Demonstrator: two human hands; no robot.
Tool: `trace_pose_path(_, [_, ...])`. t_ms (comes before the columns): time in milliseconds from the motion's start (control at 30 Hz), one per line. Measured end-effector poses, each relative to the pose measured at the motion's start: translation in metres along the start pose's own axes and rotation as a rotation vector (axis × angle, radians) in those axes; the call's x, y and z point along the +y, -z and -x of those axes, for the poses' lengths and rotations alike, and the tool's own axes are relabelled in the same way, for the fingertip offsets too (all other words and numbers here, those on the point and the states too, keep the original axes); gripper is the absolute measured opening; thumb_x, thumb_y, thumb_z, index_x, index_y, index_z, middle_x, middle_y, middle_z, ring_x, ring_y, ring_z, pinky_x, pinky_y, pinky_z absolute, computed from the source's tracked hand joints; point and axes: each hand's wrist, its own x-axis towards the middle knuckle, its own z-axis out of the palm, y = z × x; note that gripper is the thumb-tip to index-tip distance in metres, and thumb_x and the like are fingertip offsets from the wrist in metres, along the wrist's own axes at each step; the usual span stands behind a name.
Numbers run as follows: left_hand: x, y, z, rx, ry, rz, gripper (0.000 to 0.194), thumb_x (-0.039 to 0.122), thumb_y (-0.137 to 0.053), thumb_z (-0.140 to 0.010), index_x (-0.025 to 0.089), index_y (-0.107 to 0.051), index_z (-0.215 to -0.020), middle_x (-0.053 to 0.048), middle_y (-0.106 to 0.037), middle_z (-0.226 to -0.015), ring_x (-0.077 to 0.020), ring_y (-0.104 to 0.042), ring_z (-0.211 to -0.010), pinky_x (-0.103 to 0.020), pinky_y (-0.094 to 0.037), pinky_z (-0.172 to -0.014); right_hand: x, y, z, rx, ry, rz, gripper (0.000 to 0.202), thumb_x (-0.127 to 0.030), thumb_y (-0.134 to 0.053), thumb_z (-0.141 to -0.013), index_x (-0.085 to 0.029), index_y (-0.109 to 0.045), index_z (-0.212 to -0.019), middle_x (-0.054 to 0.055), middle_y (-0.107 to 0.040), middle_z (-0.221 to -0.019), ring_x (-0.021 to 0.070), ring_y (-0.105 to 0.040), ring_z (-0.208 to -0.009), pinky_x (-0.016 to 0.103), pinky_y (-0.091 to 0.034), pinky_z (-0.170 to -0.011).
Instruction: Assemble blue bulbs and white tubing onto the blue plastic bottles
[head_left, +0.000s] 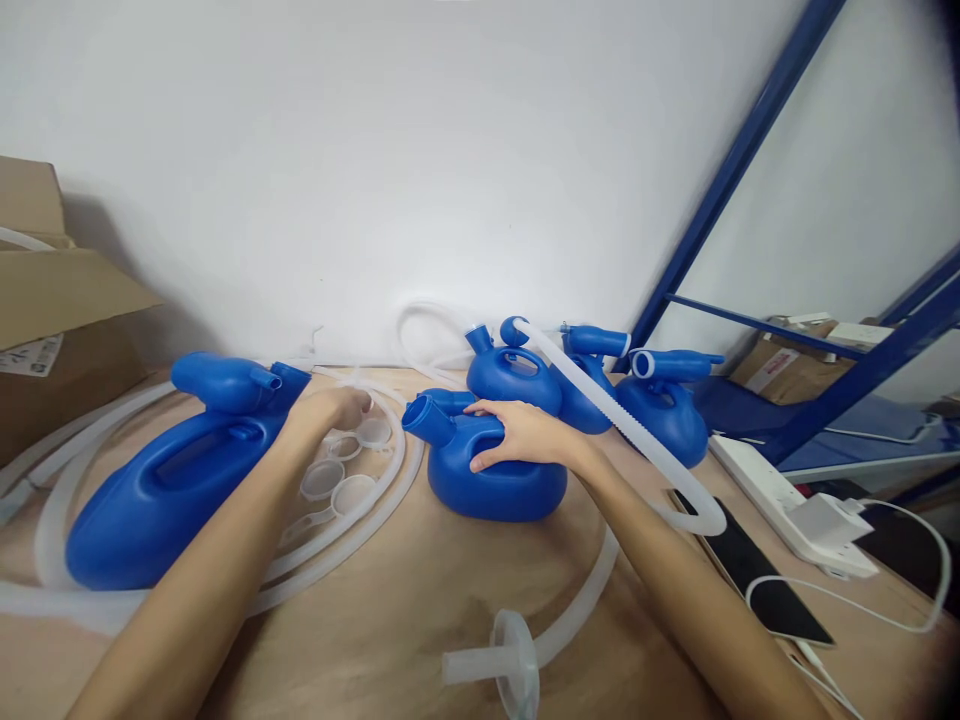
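My right hand (517, 432) is wrapped over the handle of a blue plastic urinal bottle (495, 490), which stands on the table with its open neck tilted up to the left. My left hand (339, 408) is over a group of translucent plastic caps (322, 480), with its fingers curled together. What those fingers hold, if anything, is hidden. Beside my left forearm lies a larger-looking blue urinal bottle (172, 500), a blue spout piece (225, 382) resting on top of it. Clear tubing (397, 470) loops around the caps.
Several more blue bottles (660, 415) stand at the back right, a ribbed tube (600, 395) crossing them. A translucent disc with a tube stub (514, 660) lies in front. At right are a phone (757, 580) and a power strip (780, 500); at left, a cardboard box (67, 370).
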Motion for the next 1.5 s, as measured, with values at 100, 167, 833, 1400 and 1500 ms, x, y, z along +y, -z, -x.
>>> trace_pose_path(100, [-0.002, 0.012, 0.009, -0.183, 0.115, -0.111, 0.031, 0.037, -0.072, -0.096, 0.015, -0.069, -0.117, -0.009, -0.071, -0.116, -0.0224, -0.070, -0.102, -0.043, -0.061, -0.089, 0.003, -0.005, 0.000, 0.057, 0.022, -0.032, 0.091, -0.069, -0.086, -0.067, -0.030, -0.061, -0.146, 0.009, -0.072, -0.136, 0.0383, -0.067, -0.128, 0.052, -0.049, -0.109])
trace_pose_path(167, [0.001, 0.018, 0.015, -0.248, 0.138, -0.143, 0.030, 0.035, -0.083, -0.083, 0.016, -0.073, -0.104, -0.009, -0.075, -0.107, -0.0257, -0.073, -0.097, -0.040, -0.061, -0.085, 0.004, -0.006, 0.000, 0.066, 0.026, -0.032, 0.090, -0.069, -0.086, -0.067, -0.029, -0.062, -0.144, 0.010, -0.075, -0.128, 0.0383, -0.069, -0.123, 0.051, -0.050, -0.107])
trace_pose_path(833, [0.017, 0.050, 0.043, -0.072, -0.026, -0.072, 0.026, 0.035, -0.067, -0.073, 0.019, -0.072, -0.093, -0.011, -0.077, -0.101, -0.0286, -0.070, -0.092, -0.033, -0.052, -0.075, 0.004, -0.005, -0.004, 0.058, 0.014, -0.019, 0.088, -0.067, -0.086, -0.068, -0.028, -0.062, -0.143, 0.009, -0.075, -0.130, 0.0383, -0.068, -0.124, 0.049, -0.051, -0.105])
trace_pose_path(1400, [0.071, 0.063, 0.062, 0.057, -0.387, 0.591, 0.050, 0.065, -0.063, -0.086, 0.018, -0.077, -0.094, -0.007, -0.076, -0.086, -0.0215, -0.070, -0.079, -0.027, -0.058, -0.066, 0.005, -0.005, -0.006, 0.071, -0.004, -0.010, 0.088, -0.069, -0.085, -0.068, -0.030, -0.062, -0.144, 0.008, -0.074, -0.134, 0.0393, -0.068, -0.124, 0.047, -0.053, -0.101])
trace_pose_path(1500, [0.066, 0.063, 0.062, 0.143, -0.377, 0.531, 0.050, 0.063, -0.061, -0.088, 0.018, -0.080, -0.102, -0.007, -0.080, -0.092, -0.0215, -0.071, -0.078, -0.026, -0.055, -0.066, 0.006, -0.006, -0.006, 0.080, 0.009, -0.009, 0.087, -0.070, -0.085, -0.068, -0.031, -0.063, -0.143, 0.007, -0.073, -0.135, 0.0390, -0.068, -0.125, 0.047, -0.052, -0.103])
